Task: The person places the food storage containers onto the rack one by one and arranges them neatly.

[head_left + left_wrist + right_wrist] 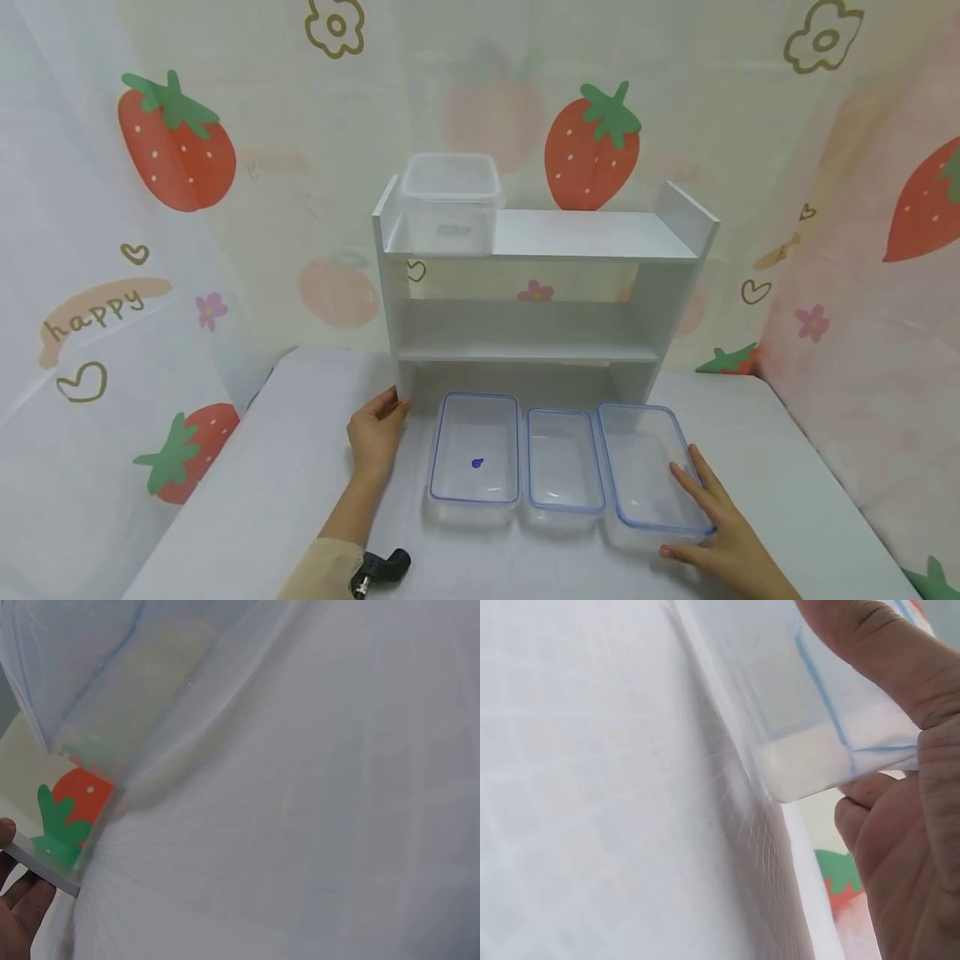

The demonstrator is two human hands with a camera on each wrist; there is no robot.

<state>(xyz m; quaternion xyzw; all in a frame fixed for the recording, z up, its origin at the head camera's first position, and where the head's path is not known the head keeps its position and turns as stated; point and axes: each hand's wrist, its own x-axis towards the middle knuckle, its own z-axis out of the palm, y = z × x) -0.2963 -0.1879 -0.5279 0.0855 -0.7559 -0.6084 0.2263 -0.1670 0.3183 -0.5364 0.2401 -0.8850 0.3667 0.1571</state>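
Note:
My left hand (377,433) pinches the lower front edge of the left side panel of a white shelf unit (525,333); in the left wrist view, its thumb and fingers (30,904) lie on either side of the panel edge. Three clear plastic food containers with blue rims sit in a row before the shelf: a left container (474,433) with a small blue mark, a smaller middle container (564,462) and a right container (648,467). Around the right container's near right corner, my right hand (720,525) spreads its extended fingers, thumb at the near side.
On the left end of the shelf's top board stands a clear container with a whitish lid (452,204). A white cloth covers the table (247,517). Curtains with printed strawberries (592,150) hang behind and at both sides. A black wrist mount (382,571) is at the left sleeve.

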